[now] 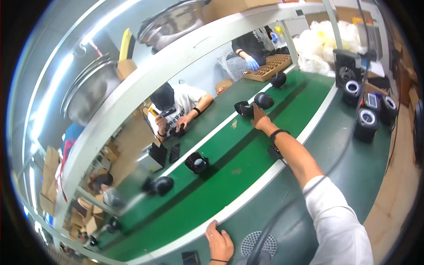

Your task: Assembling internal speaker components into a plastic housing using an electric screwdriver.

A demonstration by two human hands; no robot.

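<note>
My right hand (pixel 261 120) reaches far across the green conveyor belt (pixel 247 152), its fingers stretched toward a rounded glossy black housing (pixel 264 100). Beside it lies an open black housing part (pixel 243 108); my fingertips meet the pair, and I see no firm grip. A black band circles my right wrist. At the belt's near white rail (pixel 238 201), my left hand (pixel 219 243) rests with fingers apart and holds nothing. An open black cup-like housing (pixel 197 162) sits mid-belt. Farther left is a blurred black round part (pixel 162 186).
Several black units with white rings (pixel 367 118) stand at the right. A dark cable (pixel 282 212) hangs across the near worktop, by a perforated disc (pixel 259 244). Two people work opposite, one beside a divided cardboard tray (pixel 271 67). A white overhead beam (pixel 176 55) spans the belt.
</note>
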